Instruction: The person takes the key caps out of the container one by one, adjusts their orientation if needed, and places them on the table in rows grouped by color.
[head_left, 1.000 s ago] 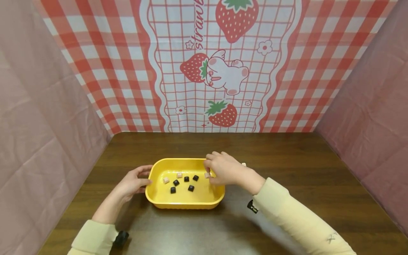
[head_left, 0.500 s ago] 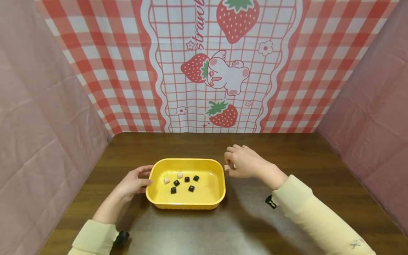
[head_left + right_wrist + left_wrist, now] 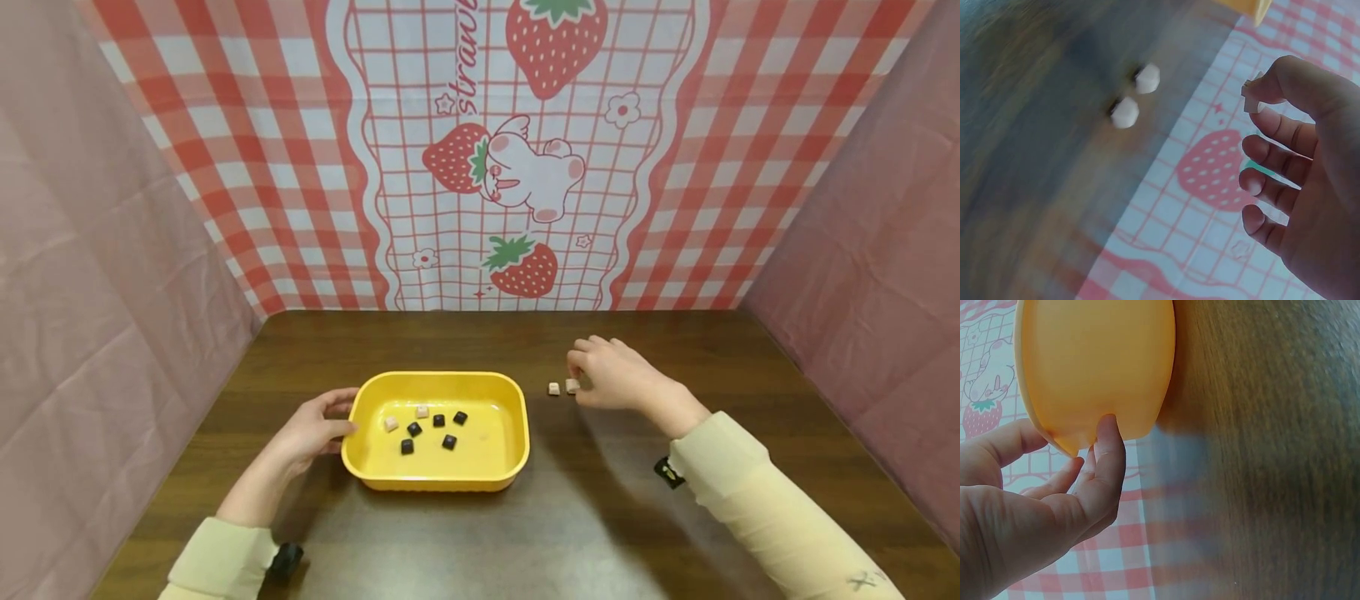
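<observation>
A yellow tray (image 3: pixel 435 483) holds several black keycaps (image 3: pixel 449 442) and two pale pink keycaps (image 3: pixel 391 423). My left hand (image 3: pixel 311 429) grips the tray's left end, thumb and fingers spread against its rim and outer wall; the left wrist view shows the thumb (image 3: pixel 1110 434) on the wall. My right hand (image 3: pixel 618 375) is right of the tray, low over the table. Its thumb and forefinger pinch a pale keycap (image 3: pixel 1251 100), the other fingers loosely bent. Two more pale keycaps (image 3: pixel 1124 112) lie side by side on the table in the right wrist view.
The dark wooden table (image 3: pixel 450 542) ends at a red-and-white strawberry cloth (image 3: pixel 525 208) hung behind it. Pink cloth walls (image 3: pixel 112 292) stand at both sides. A black device (image 3: pixel 285 562) sits at the left cuff, another (image 3: pixel 669 472) at the right.
My right hand has carried a pale keycap out of the tray and rightward over the table. A pale keycap it covered on the table now shows. The left hand and tray stay put.
</observation>
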Available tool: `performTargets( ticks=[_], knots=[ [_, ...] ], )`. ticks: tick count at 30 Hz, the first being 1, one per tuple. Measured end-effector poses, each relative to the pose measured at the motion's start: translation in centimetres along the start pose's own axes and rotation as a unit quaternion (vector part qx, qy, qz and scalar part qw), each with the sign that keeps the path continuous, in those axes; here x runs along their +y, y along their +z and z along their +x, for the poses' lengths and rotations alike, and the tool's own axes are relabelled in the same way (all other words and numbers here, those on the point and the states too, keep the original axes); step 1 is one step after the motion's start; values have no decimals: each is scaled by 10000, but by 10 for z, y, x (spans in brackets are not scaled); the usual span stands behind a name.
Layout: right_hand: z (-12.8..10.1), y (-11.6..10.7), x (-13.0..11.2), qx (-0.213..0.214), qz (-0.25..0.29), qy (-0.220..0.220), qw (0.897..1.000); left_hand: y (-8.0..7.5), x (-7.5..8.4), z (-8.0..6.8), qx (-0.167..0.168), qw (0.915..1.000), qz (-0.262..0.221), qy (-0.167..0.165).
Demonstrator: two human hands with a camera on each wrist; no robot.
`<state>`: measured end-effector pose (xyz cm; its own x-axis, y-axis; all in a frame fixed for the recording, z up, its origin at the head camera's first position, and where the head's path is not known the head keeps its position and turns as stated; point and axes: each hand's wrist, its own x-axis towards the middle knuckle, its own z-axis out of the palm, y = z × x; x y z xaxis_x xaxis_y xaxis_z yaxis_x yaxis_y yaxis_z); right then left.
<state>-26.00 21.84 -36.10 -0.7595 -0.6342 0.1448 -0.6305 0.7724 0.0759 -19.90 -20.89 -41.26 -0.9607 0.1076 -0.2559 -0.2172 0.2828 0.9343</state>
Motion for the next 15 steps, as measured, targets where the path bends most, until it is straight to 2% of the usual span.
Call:
performTargets(
  ticks=[15],
  knots=[
    [-9, 30, 30, -57, 68, 255, 9996, 0, -1, 1, -5, 10000, -4, 18]
  ],
)
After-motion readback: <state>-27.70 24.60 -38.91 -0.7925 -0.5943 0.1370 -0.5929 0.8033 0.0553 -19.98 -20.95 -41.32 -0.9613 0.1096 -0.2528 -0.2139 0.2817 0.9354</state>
